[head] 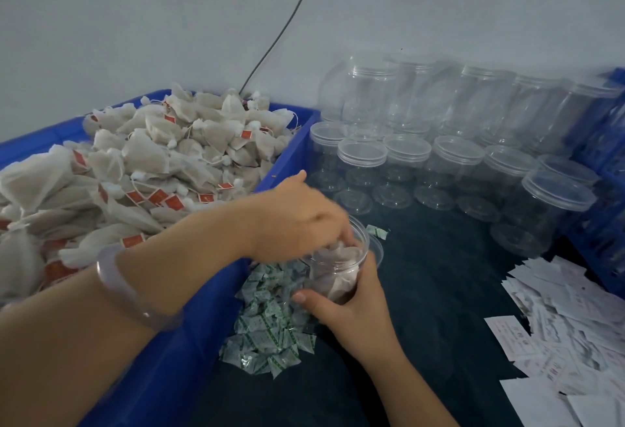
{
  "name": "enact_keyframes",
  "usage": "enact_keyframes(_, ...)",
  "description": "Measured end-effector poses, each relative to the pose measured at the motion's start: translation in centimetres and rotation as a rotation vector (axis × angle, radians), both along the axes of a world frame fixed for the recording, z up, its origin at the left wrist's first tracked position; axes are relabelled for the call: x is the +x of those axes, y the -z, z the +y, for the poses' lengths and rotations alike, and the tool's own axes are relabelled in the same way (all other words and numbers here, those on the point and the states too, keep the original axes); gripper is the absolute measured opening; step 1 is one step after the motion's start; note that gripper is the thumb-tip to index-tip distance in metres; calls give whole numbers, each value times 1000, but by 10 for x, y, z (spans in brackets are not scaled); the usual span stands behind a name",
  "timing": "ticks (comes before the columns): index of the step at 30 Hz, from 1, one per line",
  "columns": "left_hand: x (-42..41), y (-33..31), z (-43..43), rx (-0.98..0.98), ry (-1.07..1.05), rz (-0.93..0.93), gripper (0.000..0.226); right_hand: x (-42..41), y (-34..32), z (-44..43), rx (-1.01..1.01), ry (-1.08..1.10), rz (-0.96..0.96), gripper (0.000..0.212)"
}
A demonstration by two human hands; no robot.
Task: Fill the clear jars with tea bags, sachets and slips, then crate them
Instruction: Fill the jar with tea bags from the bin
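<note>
The open clear plastic jar [340,277], part-filled with beige tea bags [341,252], is between a blue plastic crate [287,156] and a dark table [439,291]. The right hand [351,304] grips its wall, thumb in front. The left hand [304,220] dips curled fingers into its mouth; whether they pinch a bag cannot be told.

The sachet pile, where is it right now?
In the head view, lower centre, the sachet pile lies on the dark table beside the blue bin, just left of the jar the right hand holds.

Black cable [285,30] down pale grey wall [135,20]
</note>
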State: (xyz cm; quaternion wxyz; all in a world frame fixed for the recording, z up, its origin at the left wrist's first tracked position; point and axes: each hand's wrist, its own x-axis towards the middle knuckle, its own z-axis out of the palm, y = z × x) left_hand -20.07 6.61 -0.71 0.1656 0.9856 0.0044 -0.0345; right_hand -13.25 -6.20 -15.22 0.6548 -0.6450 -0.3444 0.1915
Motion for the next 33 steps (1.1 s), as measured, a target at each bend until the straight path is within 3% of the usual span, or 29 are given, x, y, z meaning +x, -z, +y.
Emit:
enact_keyframes(2, -2, -6, 16, -155, -119, -287, 34, 0, 1, 1, 3, 4, -7, 97)
enact_keyframes(4, -2, -5, 47, -119, -363, -425, 32, 0, 2, 2, 4, 9, -8, 99)
enact_keyframes(5, -5, -1, 66, -27, -481, -370, 35, 0, 2, 2, 2, 11, -8, 100)
enact_keyframes(7, -14, 11, 98, 147, -614, -56, 39, 0, 3, 2, 0, 10, -16, 102)
enact_keyframes(10, -23, 25, 116, 196, -600, 269, 41, 1, 4, 2, -4, 14, -24, 104)
enact_keyframes(12, -20, 28, 118, 178, -629, 263, 48, 1, 4, 2, -4, 17, -25, 104)
enact_keyframes(15, -14, 28, 115, 190, -689, 195, 12, 2, 4, 2, -7, 22, -28, 101)
enact_keyframes(16, -13, 29, 116, 205, -698, 173, 9, 2, 4, 2, -7, 25, -33, 99)
enact_keyframes(22, -17, 30, 125, 16, -731, -111, 13, 1, 3, 2, -9, 25, -42, 97)
enact_keyframes(25, -19, 30, 125, 48, -716, 38, 14, 1, 3, 2, -5, 23, -46, 97)
enact_keyframes(28, -21, 26, 122, 93, -805, 181, 31, 2, 2, 1, -16, 20, -40, 99)
enact_keyframes(31, -25, 22, 123, 170, -872, 140, 29, 1, 3, 1, -27, 19, -32, 102)
enact_keyframes(33, -27, 20, 126, 172, -861, 2, 22, 1, 3, 1, -26, 19, -29, 104)
